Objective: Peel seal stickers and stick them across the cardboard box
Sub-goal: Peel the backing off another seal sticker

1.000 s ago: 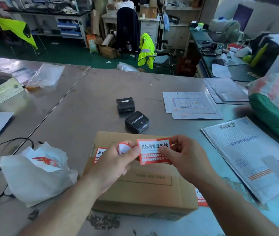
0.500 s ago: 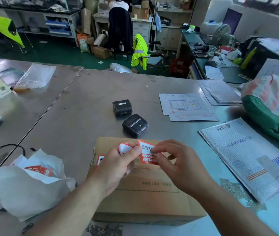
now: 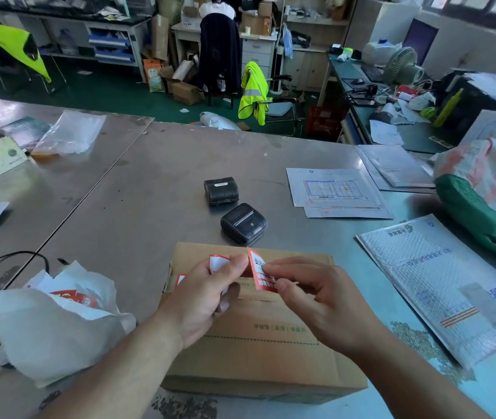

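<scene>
A flat brown cardboard box (image 3: pixel 258 355) lies on the steel table in front of me. Above its far half, both hands pinch a red-and-white seal sticker (image 3: pixel 259 272). My left hand (image 3: pixel 207 294) grips its left part, with a curled white backing piece (image 3: pixel 218 264) showing above the thumb. My right hand (image 3: pixel 310 294) pinches the sticker's right edge between thumb and forefinger. The sticker is tilted and partly folded. Another red-and-white sticker (image 3: pixel 181 279) sits on the box's left side, mostly hidden by my left hand.
Two small black label printers (image 3: pixel 221 190) (image 3: pixel 243 223) sit beyond the box. A crumpled white bag (image 3: pixel 44 322) lies at the left with a black cable (image 3: pixel 11 258). A bubble mailer (image 3: pixel 452 285), paper sheets (image 3: pixel 335 189) and a green-and-pink sack (image 3: pixel 488 189) lie at the right.
The sticker was held flat facing me a second ago; now it is turned edge-on and bent, with my right fingers moved in over its right side. The hands have lowered toward the box.
</scene>
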### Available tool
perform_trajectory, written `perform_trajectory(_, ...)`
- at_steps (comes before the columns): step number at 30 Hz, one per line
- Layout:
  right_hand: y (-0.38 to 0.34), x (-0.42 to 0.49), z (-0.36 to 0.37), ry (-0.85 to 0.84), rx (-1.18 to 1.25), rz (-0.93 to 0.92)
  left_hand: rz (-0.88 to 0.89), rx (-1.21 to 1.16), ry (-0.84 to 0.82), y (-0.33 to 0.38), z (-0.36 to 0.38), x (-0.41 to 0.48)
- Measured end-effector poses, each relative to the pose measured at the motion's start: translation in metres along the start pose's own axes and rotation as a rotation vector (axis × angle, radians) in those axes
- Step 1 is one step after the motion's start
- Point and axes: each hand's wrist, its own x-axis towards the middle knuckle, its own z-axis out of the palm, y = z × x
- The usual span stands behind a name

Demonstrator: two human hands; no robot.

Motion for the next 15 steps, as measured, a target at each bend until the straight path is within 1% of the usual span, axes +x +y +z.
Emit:
perform_trajectory(5, -0.0018, -0.0011, -0.0025, 0.013, -0.014, -0.073, 0.006, -0.048, -0.062, -0.0022, -0.0005, 0.0003)
perform_trajectory(15, 0.0003, -0.0042, -0.0100, -0.027, -0.016, -0.143, 0.002, -0.076, -0.097, -0.0041, 0.0051, 0.0006)
